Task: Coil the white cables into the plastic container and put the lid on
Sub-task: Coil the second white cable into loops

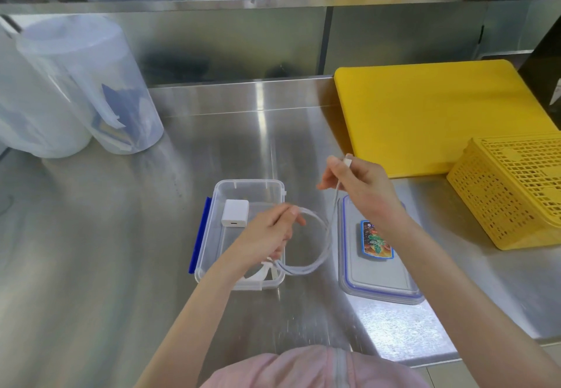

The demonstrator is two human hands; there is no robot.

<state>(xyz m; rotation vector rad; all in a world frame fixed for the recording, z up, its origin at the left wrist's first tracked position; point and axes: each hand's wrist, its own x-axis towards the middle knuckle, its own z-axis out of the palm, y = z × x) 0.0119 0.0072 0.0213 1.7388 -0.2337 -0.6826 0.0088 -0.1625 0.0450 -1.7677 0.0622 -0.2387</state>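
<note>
Our left hand (267,232) grips the coiled cable (318,245) over the container (212,205); our right hand (361,187) pinches its plug end, lid (379,281) beside.

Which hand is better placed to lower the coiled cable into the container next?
Left. The left hand already grips the looped cable directly over the open container. The right hand only pinches the free plug end, raised above the lid lying beside it.
</note>
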